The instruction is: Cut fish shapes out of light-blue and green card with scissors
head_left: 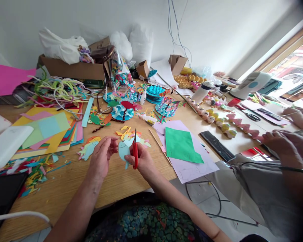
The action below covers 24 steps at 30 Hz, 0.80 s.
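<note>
In my right hand (142,159) is a pair of red-handled scissors (135,153), blades pointing up and away from me. The same hand pinches a pale blue paper fish (123,152) between thumb and fingers; pencil lines show near its head. Just left of the fish, my left hand (102,153) is empty, its fingers loosely curved and apart from the paper. Cut paper fish (89,148) in blue, pink and orange lie beside my left hand. Orange and yellow paper scraps (125,132) lie behind the two hands.
Coloured paper sheets (47,126) and small clippings (40,171) cover the left side. A green sheet (181,144) rests on lilac paper (199,169) by a wooden stick (160,148). Decorated discs (122,112) and glue bottles stand behind. Another person's hands (280,141) are at right.
</note>
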{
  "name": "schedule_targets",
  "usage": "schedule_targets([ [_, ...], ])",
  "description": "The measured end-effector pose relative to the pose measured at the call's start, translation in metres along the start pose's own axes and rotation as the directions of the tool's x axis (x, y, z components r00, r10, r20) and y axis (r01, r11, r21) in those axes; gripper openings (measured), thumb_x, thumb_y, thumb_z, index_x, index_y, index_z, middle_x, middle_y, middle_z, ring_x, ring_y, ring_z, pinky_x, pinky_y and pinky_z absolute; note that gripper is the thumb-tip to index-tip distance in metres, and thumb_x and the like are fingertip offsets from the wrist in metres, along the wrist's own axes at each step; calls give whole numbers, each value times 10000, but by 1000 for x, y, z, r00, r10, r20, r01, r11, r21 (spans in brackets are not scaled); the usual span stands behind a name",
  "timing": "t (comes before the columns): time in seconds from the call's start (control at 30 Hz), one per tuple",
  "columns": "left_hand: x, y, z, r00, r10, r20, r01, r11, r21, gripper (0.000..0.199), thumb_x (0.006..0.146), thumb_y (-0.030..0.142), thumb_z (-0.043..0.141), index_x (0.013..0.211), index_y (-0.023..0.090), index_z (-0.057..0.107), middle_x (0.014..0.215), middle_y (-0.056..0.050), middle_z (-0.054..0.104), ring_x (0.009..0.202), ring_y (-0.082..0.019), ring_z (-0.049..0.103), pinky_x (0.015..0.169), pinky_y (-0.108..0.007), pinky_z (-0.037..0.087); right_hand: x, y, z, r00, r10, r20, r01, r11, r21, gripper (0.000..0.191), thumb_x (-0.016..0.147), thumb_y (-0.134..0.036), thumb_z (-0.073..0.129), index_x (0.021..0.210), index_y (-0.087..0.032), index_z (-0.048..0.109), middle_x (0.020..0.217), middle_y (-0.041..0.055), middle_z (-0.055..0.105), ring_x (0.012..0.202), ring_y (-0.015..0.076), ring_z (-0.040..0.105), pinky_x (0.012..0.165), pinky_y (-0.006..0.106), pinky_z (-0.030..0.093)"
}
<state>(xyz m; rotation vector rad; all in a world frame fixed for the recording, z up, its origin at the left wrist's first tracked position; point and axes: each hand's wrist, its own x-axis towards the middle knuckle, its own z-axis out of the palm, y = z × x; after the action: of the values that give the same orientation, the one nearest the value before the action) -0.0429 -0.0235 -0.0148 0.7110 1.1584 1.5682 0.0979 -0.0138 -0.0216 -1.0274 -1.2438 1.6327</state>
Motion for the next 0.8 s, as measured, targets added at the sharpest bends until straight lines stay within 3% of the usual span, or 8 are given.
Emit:
schedule_targets([
  [0.1, -2, -3, 0, 991, -37, 132, 16, 987, 157, 199, 711, 371, 669, 732, 174, 679, 661, 12, 622, 624, -131, 540, 566, -228, 442, 1, -1, 0, 1000, 7, 17, -7, 1000, 19, 362, 564, -329, 765, 721, -212, 461, 622, -65, 436, 565, 109, 398, 530, 234, 348],
  [0.2, -3, -7, -3, 986, -32, 163, -15, 960, 278, 149, 683, 303, 687, 625, 176, 635, 574, 39, 558, 564, -109, 479, 534, -210, 413, 1, 1, 1, 1000, 15, 27, -15, 1000, 16, 359, 555, -320, 774, 724, -211, 476, 642, -61, 472, 576, 108, 417, 545, 237, 361],
  [0.47, 8, -3, -24, 999, 35, -18, -28, 954, 298, 165, 645, 326, 695, 675, 180, 624, 591, 30, 594, 558, -115, 511, 519, -208, 433, 4, 12, 0, 996, 22, 85, -20, 999, -26, 302, 586, -314, 717, 729, -207, 472, 645, -51, 508, 582, 116, 451, 560, 247, 370],
  [0.53, 16, 4, -34, 990, 92, -111, -55, 953, 299, 190, 613, 332, 699, 698, 184, 614, 616, 24, 614, 582, -132, 547, 547, -226, 467, 2, 14, -1, 994, 23, 110, -13, 996, -89, 258, 604, -283, 685, 741, -205, 481, 657, -48, 506, 593, 118, 455, 563, 245, 366],
  [0.63, 28, 20, -52, 973, 159, -166, -78, 906, 415, 195, 641, 340, 636, 766, 195, 600, 649, 7, 641, 589, -159, 581, 560, -260, 491, -3, 18, -5, 990, 21, 138, 15, 967, -256, 181, 644, -225, 626, 732, -206, 469, 656, -44, 492, 593, 120, 445, 565, 246, 360],
  [0.7, 34, 30, -64, 974, 193, -115, -75, 761, 644, 162, 704, 318, 521, 790, 203, 597, 594, 14, 604, 529, -162, 558, 505, -256, 456, -8, 21, -9, 990, 16, 141, 37, 931, -364, 160, 662, -207, 603, 717, -208, 452, 640, -43, 479, 587, 121, 435, 566, 248, 355],
  [0.77, 40, 37, -71, 985, 171, -25, -51, 425, 904, 196, 734, 261, 421, 789, 216, 604, 514, 31, 539, 448, -163, 508, 444, -254, 398, -12, 22, -16, 991, 5, 132, 54, 894, -445, 157, 676, -204, 593, 710, -209, 441, 631, -42, 478, 591, 125, 437, 572, 249, 352],
  [0.8, 42, 38, -74, 988, 155, -9, -47, 357, 933, 199, 736, 251, 421, 772, 218, 613, 497, 28, 534, 435, -174, 505, 436, -264, 388, -15, 22, -20, 992, -3, 123, 61, 879, -473, 156, 683, -210, 589, 707, -210, 434, 632, -40, 482, 596, 127, 441, 574, 249, 350],
])
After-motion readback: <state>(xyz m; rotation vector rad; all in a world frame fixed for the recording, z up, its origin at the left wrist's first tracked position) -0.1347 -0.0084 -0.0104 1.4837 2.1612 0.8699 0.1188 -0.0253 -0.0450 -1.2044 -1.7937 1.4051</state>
